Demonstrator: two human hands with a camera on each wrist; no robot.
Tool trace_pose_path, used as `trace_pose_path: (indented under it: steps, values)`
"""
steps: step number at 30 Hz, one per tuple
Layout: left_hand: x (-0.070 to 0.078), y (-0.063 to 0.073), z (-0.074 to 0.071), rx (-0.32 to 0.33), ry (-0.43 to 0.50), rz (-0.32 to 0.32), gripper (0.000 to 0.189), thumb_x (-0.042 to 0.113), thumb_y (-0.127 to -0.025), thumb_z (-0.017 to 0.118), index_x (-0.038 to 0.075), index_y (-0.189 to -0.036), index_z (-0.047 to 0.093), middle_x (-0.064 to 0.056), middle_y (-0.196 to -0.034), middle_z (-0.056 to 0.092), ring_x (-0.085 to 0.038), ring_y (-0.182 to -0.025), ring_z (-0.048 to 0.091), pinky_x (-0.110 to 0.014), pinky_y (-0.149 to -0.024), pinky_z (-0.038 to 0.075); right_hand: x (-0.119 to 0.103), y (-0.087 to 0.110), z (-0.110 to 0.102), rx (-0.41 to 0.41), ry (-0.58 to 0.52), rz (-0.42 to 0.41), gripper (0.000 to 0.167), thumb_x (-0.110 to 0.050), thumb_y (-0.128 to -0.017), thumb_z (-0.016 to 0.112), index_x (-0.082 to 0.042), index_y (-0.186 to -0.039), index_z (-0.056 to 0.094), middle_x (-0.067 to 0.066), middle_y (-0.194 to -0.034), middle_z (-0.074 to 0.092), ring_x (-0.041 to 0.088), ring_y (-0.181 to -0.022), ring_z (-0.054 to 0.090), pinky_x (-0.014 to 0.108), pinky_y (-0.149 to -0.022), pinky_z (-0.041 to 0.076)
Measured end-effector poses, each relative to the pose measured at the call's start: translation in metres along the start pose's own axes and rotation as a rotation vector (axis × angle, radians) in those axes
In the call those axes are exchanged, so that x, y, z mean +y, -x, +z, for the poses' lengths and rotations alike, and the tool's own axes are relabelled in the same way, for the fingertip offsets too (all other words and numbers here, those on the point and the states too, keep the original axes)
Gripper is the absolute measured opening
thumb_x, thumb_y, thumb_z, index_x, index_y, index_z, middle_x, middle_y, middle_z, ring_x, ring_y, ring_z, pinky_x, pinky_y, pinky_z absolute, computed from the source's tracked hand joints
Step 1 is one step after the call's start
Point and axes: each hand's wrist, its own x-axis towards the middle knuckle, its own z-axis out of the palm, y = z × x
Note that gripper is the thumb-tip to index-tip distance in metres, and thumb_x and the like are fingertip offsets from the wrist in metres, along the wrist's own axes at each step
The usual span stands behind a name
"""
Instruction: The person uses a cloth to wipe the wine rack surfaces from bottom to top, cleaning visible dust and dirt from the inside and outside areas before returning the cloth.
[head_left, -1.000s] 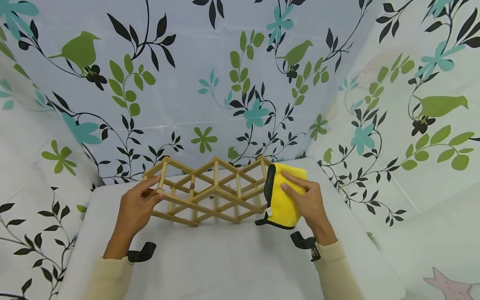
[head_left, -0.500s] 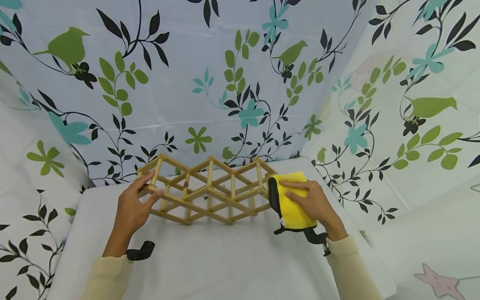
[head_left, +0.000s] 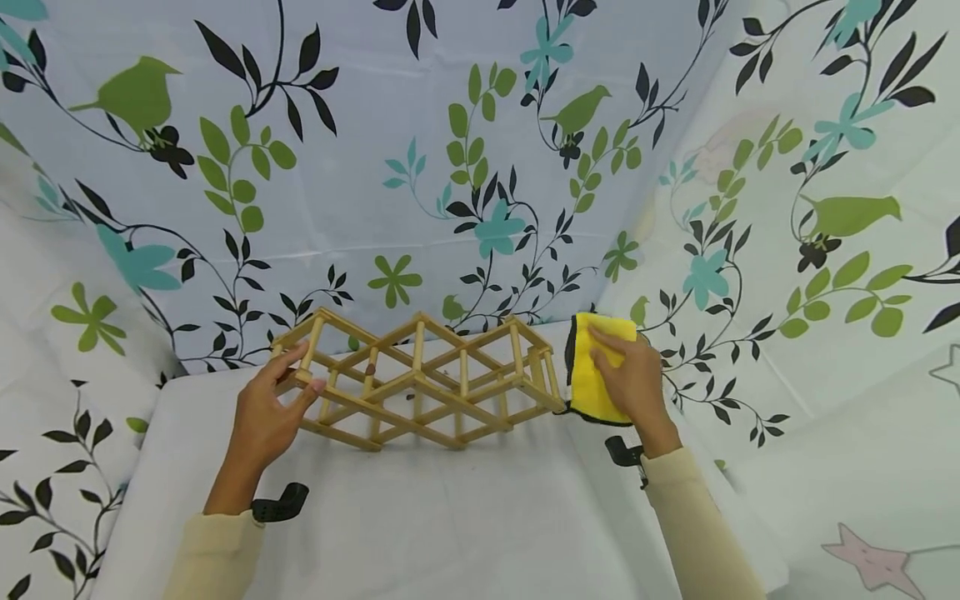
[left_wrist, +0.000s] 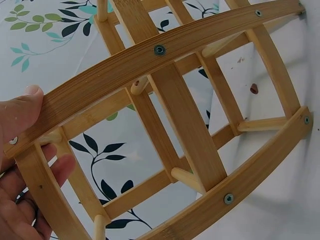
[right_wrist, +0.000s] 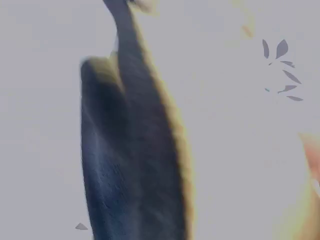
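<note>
A folding wooden lattice rack [head_left: 416,379] stands across the white table, made of crossed slats joined by round dowels. My left hand [head_left: 268,408] grips its left end; in the left wrist view the thumb presses on a slat [left_wrist: 100,92] and the fingers curl beneath. My right hand [head_left: 633,379] holds a yellow cloth [head_left: 592,379] with black edging, just beyond the rack's right end. The cloth's lower left corner reaches the rack's end slat in the head view. In the right wrist view the cloth's dark border [right_wrist: 150,150] is blurred and its yellow part is washed out.
The white table [head_left: 450,517] spreads in front of the rack. Behind and at both sides hang sheets [head_left: 337,208] printed with leaves and birds. A small brown spot [left_wrist: 254,88] shows on the white surface beyond the slats.
My right hand with the cloth has come off the rack's right end, first down and right, then up, uncovering that end. My left hand keeps its grip on the left end.
</note>
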Motion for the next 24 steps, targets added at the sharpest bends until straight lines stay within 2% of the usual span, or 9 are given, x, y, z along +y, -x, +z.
trace_pose_path:
  steps: [2,4,6,11,16,18,19,22,24]
  values:
    - [-0.001,0.000,0.000,0.002,-0.004,-0.002,0.068,0.024,-0.103,0.073,0.009,-0.162,0.044,-0.026,-0.165,0.044,-0.057,-0.137,0.055,-0.080,-0.105,0.043,-0.013,-0.009,0.007,0.163,-0.045,-0.025,0.041,-0.010,-0.095,0.078,-0.018,-0.135,0.075,0.026,-0.136,0.069,0.045,-0.115,0.066,0.055,-0.087,0.054]
    - [-0.002,0.000,0.000,-0.001,-0.006,-0.009,0.068,0.025,-0.103,0.073,0.009,-0.163,0.043,-0.026,-0.165,0.044,-0.057,-0.137,0.055,-0.081,-0.104,0.043,-0.027,-0.018,0.017,0.220,-0.092,-0.061,0.044,-0.008,-0.094,0.077,-0.018,-0.136,0.074,0.027,-0.136,0.067,0.044,-0.114,0.066,0.057,-0.089,0.055]
    - [-0.003,0.001,0.001,-0.006,-0.004,-0.018,0.068,0.026,-0.104,0.072,0.010,-0.163,0.043,-0.025,-0.165,0.043,-0.057,-0.138,0.054,-0.081,-0.104,0.042,-0.039,-0.026,0.030,0.189,-0.126,-0.091,0.046,-0.008,-0.094,0.077,-0.020,-0.138,0.073,0.027,-0.139,0.066,0.044,-0.119,0.065,0.057,-0.095,0.056]
    - [-0.003,0.000,0.006,-0.021,0.007,-0.032,0.069,0.028,-0.104,0.072,0.011,-0.163,0.043,-0.025,-0.166,0.043,-0.056,-0.141,0.052,-0.081,-0.106,0.041,-0.054,-0.034,0.055,0.013,-0.156,-0.123,0.045,-0.010,-0.097,0.076,-0.022,-0.139,0.072,0.024,-0.143,0.065,0.042,-0.125,0.065,0.055,-0.102,0.058]
    - [-0.001,-0.002,0.005,-0.024,0.017,-0.032,0.068,0.028,-0.103,0.073,0.012,-0.163,0.043,-0.023,-0.165,0.045,-0.055,-0.142,0.052,-0.081,-0.107,0.040,-0.039,-0.041,0.051,-0.113,0.027,0.013,0.044,-0.014,-0.097,0.072,-0.021,-0.140,0.072,0.024,-0.142,0.067,0.043,-0.119,0.066,0.058,-0.096,0.058]
    - [0.000,-0.001,0.002,-0.022,0.016,-0.042,0.068,0.028,-0.103,0.073,0.013,-0.163,0.043,-0.023,-0.166,0.044,-0.055,-0.143,0.051,-0.082,-0.107,0.040,-0.032,-0.044,0.047,-0.142,0.059,0.060,0.044,-0.015,-0.097,0.072,-0.022,-0.140,0.071,0.024,-0.144,0.066,0.043,-0.118,0.065,0.057,-0.093,0.057]
    - [0.000,-0.001,0.001,-0.020,0.012,-0.047,0.068,0.028,-0.103,0.073,0.013,-0.163,0.043,-0.023,-0.166,0.043,-0.055,-0.143,0.050,-0.082,-0.107,0.040,-0.030,-0.045,0.046,-0.133,0.042,0.067,0.044,-0.016,-0.097,0.072,-0.023,-0.141,0.071,0.024,-0.144,0.066,0.043,-0.119,0.065,0.056,-0.092,0.057]
    - [0.001,0.001,-0.002,-0.019,0.004,-0.060,0.068,0.029,-0.104,0.072,0.013,-0.164,0.043,-0.024,-0.167,0.042,-0.056,-0.143,0.050,-0.082,-0.106,0.041,-0.029,-0.045,0.048,-0.065,-0.135,0.028,0.042,-0.017,-0.098,0.075,-0.026,-0.139,0.072,0.022,-0.146,0.065,0.042,-0.118,0.065,0.053,-0.089,0.061]
    - [0.001,0.002,-0.002,-0.014,0.000,-0.060,0.068,0.029,-0.104,0.072,0.013,-0.163,0.043,-0.024,-0.167,0.042,-0.055,-0.143,0.050,-0.082,-0.105,0.041,-0.030,-0.042,0.053,-0.084,-0.230,-0.008,0.043,-0.019,-0.100,0.075,-0.029,-0.142,0.070,0.022,-0.147,0.064,0.040,-0.116,0.066,0.051,-0.087,0.063]
